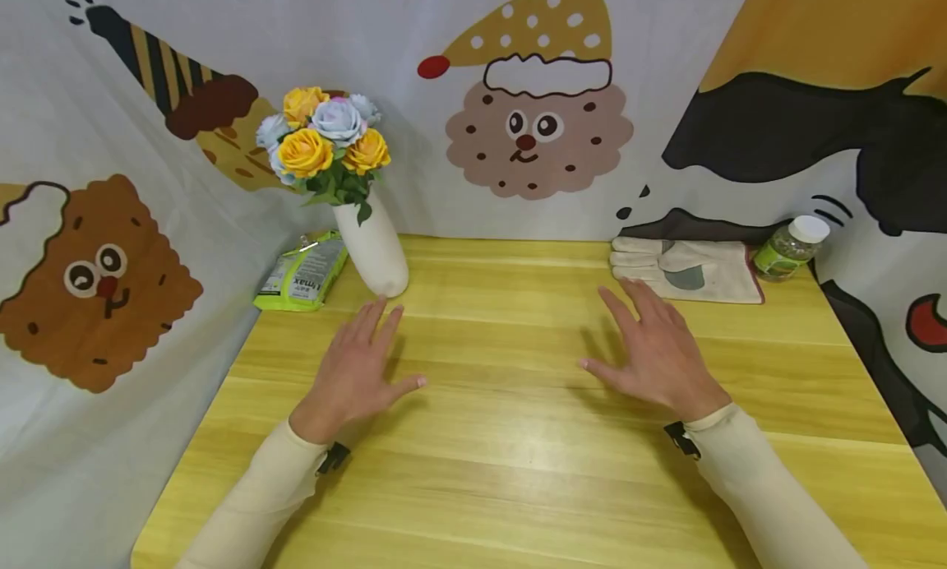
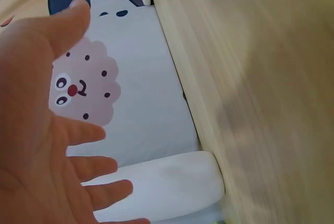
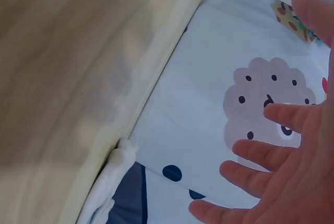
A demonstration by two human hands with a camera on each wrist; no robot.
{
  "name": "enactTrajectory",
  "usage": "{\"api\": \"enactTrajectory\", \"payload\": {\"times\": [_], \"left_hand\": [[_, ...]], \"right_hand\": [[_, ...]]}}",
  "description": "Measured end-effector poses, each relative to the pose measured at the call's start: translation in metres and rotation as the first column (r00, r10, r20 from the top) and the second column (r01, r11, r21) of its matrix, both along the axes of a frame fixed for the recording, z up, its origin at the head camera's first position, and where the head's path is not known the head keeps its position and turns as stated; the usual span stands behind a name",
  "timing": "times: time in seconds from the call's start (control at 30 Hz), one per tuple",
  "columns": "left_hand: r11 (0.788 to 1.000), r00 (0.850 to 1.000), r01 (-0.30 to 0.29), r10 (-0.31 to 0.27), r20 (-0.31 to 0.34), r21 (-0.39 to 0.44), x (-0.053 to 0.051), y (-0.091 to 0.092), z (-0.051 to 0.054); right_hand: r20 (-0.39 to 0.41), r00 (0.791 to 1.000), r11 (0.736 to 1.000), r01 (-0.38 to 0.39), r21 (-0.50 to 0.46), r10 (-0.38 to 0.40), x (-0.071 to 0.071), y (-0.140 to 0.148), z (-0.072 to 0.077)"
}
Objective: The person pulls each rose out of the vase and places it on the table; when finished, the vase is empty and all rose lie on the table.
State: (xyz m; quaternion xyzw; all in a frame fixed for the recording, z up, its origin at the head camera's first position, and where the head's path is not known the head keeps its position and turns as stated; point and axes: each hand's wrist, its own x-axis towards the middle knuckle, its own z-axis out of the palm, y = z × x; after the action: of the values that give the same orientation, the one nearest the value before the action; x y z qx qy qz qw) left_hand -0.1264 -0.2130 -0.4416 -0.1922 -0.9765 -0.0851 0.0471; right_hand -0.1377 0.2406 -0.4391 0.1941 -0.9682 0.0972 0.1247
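My left hand (image 1: pixel 355 372) hovers over the left half of the wooden table (image 1: pixel 503 437), fingers spread and holding nothing. Just beyond its fingertips stands a white vase (image 1: pixel 373 244) with yellow and pale blue roses (image 1: pixel 325 137). In the left wrist view the vase (image 2: pixel 177 185) shows behind the spread fingers. My right hand (image 1: pixel 658 351) is likewise spread and free of any object, above the right half. Nearest to it, at the table's back, lies a pale work glove (image 1: pixel 710 269) with a grey patch. The glove (image 3: pixel 112 174) also appears low in the right wrist view.
Left of the vase lies a green and grey packet (image 1: pixel 303 275). A clear jar (image 1: pixel 787 248) with a white lid and green label stands at the back right corner, beside the glove. A cloth (image 1: pixel 533 215) printed with cartoon biscuits hangs behind the table and along its sides.
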Motion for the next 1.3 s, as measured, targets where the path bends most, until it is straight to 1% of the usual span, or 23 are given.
{"api": "enactTrajectory", "payload": {"times": [0.07,0.13,0.23,0.3,0.4,0.53,0.6,0.67,0.73,0.8,0.9,0.97,1.03,1.1,1.13,1.23,1.3], "left_hand": [[0.999,0.999,0.014,-0.012,-0.03,0.039,-0.003,-0.001,0.0],[0.996,0.999,0.017,-0.013,-0.048,0.082,-0.005,-0.002,0.001],[0.988,0.999,0.011,-0.004,-0.049,0.152,-0.009,-0.005,0.002],[0.982,0.999,0.005,0.005,-0.048,0.189,-0.012,-0.007,0.002],[0.974,0.997,0.007,0.009,-0.071,0.228,-0.016,-0.011,0.001],[0.961,0.994,0.018,0.013,-0.109,0.275,-0.023,-0.017,0.003],[0.952,0.993,0.014,0.022,-0.114,0.306,-0.028,-0.019,0.005],[0.942,0.993,0.005,0.035,-0.112,0.336,-0.033,-0.022,0.006],[0.931,0.992,-0.004,0.049,-0.114,0.365,-0.038,-0.024,0.007],[0.923,0.989,-0.002,0.058,-0.134,0.386,-0.043,-0.025,0.007],[0.913,0.981,0.021,0.06,-0.185,0.407,-0.053,-0.027,0.006],[0.91,0.973,0.03,0.068,-0.222,0.413,-0.06,-0.028,0.005],[0.903,0.967,0.023,0.088,-0.238,0.429,-0.066,-0.031,0.004],[0.888,0.967,-0.002,0.12,-0.227,0.46,-0.07,-0.035,0.004],[0.877,0.968,-0.018,0.136,-0.212,0.48,-0.073,-0.037,0.003],[0.828,0.975,-0.069,0.173,-0.137,0.556,-0.079,-0.042,0.003],[0.795,0.979,-0.097,0.185,-0.087,0.599,-0.083,-0.044,0.004]], "right_hand": [[-0.027,1.0,0.999,-0.017,-0.031,0.016,-0.002,-0.003,0.001],[-0.049,0.998,0.997,-0.037,-0.066,0.033,-0.005,-0.006,0.003],[-0.062,0.996,0.991,-0.064,-0.116,0.057,-0.009,-0.014,0.007],[-0.057,0.996,0.985,-0.079,-0.152,0.071,-0.011,-0.019,0.009],[-0.044,0.995,0.973,-0.094,-0.21,0.087,-0.015,-0.027,0.013],[-0.065,0.991,0.951,-0.134,-0.277,0.121,-0.021,-0.038,0.018],[-0.064,0.989,0.94,-0.148,-0.307,0.134,-0.025,-0.045,0.022],[-0.05,0.989,0.929,-0.151,-0.337,0.143,-0.03,-0.051,0.026],[-0.016,0.99,0.925,-0.137,-0.355,0.141,-0.035,-0.058,0.03],[0.011,0.99,0.923,-0.129,-0.363,0.142,-0.039,-0.065,0.035],[0.027,0.989,0.924,-0.126,-0.361,0.145,-0.045,-0.074,0.043],[0.017,0.986,0.919,-0.146,-0.366,0.164,-0.05,-0.081,0.048],[0.001,0.981,0.908,-0.177,-0.38,0.192,-0.055,-0.089,0.052],[-0.017,0.973,0.89,-0.217,-0.4,0.229,-0.062,-0.098,0.057],[-0.025,0.969,0.881,-0.235,-0.411,0.247,-0.065,-0.103,0.059],[-0.035,0.959,0.856,-0.268,-0.442,0.282,-0.075,-0.117,0.065],[-0.024,0.957,0.844,-0.268,-0.465,0.29,-0.08,-0.126,0.068]]}}
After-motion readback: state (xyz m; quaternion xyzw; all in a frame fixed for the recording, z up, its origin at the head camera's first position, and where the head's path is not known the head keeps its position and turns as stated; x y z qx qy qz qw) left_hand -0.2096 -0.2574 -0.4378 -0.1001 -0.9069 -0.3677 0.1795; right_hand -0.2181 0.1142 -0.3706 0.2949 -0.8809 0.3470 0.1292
